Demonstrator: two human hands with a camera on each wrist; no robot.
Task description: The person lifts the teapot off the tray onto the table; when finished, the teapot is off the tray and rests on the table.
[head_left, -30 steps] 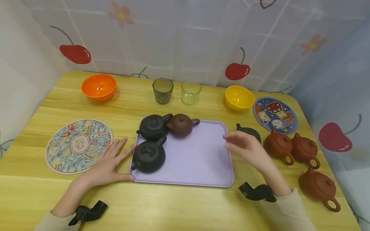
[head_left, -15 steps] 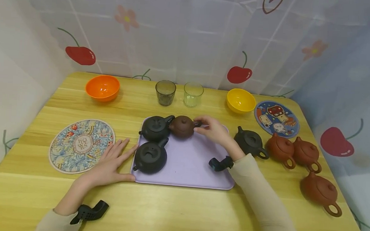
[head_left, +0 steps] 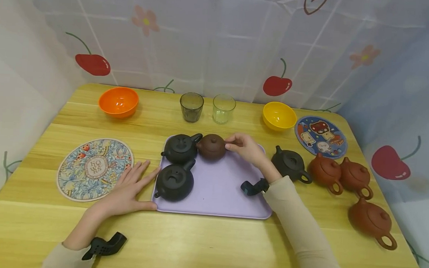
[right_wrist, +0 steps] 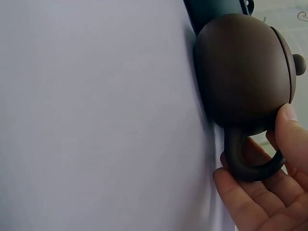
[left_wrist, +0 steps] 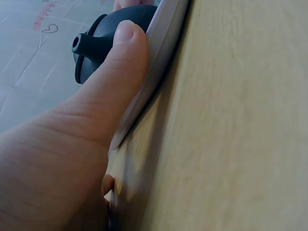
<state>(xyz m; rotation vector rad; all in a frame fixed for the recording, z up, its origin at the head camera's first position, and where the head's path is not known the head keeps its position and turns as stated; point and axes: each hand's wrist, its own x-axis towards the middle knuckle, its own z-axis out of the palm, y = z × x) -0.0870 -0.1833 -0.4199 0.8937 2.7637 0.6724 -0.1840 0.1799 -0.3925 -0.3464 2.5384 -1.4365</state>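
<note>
Pale curtain (head_left: 240, 39) printed with cherries hangs behind a light wood-grain table (head_left: 195, 245). On that, a lilac rectangular tray (head_left: 226, 190) holds two matte black round teapots (head_left: 174, 182) plus one dark brown round teapot (head_left: 212, 148) at the far edge. Brown one's spout points left, long axis roughly along that edge. Left hand (head_left: 125, 190) is spread, touching the tray's left side; right hand (head_left: 247, 149) pinches the brown handle. Further back: glossy orange bowl (head_left: 119, 102), glossy yellow bowl (head_left: 279, 117).
</note>
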